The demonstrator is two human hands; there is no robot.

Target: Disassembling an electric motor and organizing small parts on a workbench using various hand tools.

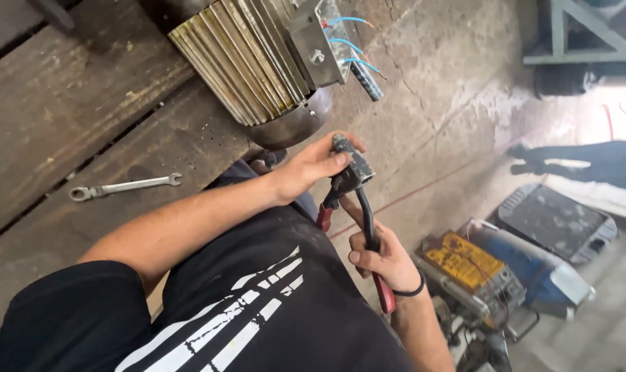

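Note:
My left hand (313, 165) grips a dark grey plug-like block (351, 165) at the end of a thick black cable (365, 217). My right hand (385, 258) holds red-handled pliers (384, 293) together with the black cable, just below the left hand. The plier jaws reach up to the block near the left fingers. Both hands are in front of my black shirt with white stripes, below a ribbed electric motor (247, 58).
The motor has an open terminal box (320, 41) with blue wires (351, 48) and rests on a worn wooden bench (85, 117). A combination wrench (123, 186) lies on the bench. On the concrete floor at the right stand a yellow-topped machine (464, 265) and a blue machine (533, 265).

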